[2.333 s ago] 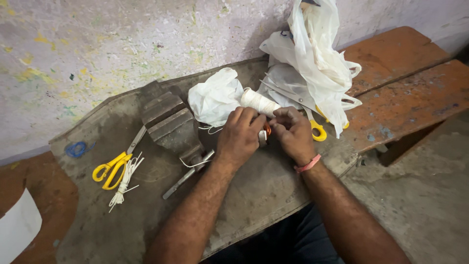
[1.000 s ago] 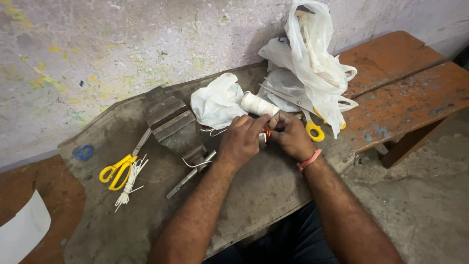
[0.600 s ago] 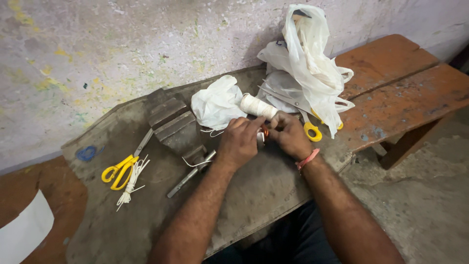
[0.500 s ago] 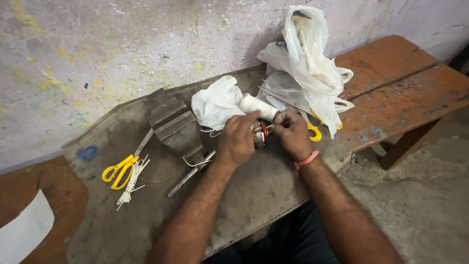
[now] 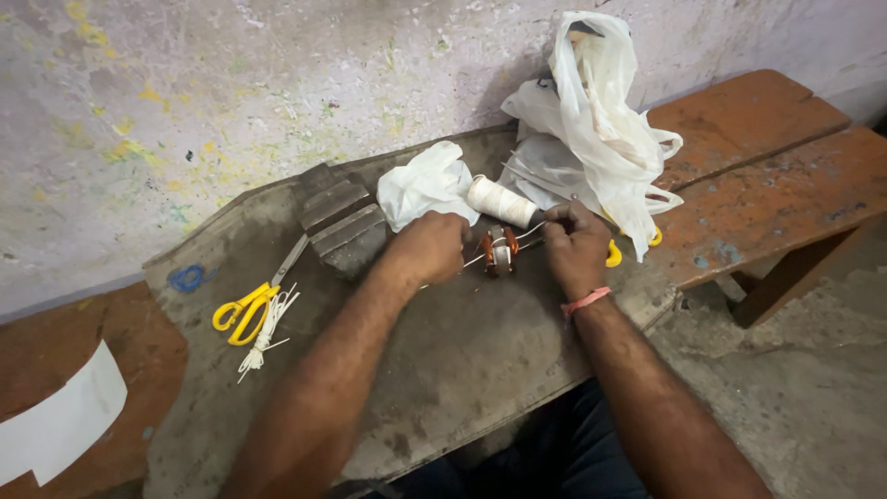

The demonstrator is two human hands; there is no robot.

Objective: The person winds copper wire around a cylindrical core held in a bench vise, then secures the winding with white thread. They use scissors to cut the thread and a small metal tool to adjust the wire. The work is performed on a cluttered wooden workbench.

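A small copper-wound coil (image 5: 500, 250) lies on the grey work sheet (image 5: 462, 360) between my hands. A white thread runs across the coil, pulled taut to both sides. My left hand (image 5: 427, 248) is closed on the thread's left end, and my right hand (image 5: 573, 246) pinches its right end, with a pink band on that wrist. Just behind the coil lies a white thread spool (image 5: 500, 200).
Yellow-handled scissors (image 5: 245, 305) and a bundle of white ties (image 5: 266, 329) lie at the left. Grey metal blocks (image 5: 338, 218) sit left of a crumpled white bag (image 5: 427, 183). Larger plastic bags (image 5: 591, 129) pile behind my right hand, on a wooden bench (image 5: 767, 185).
My hands were bunched together over the coil; they have drawn apart sideways, uncovering the coil and stretching the thread taut.
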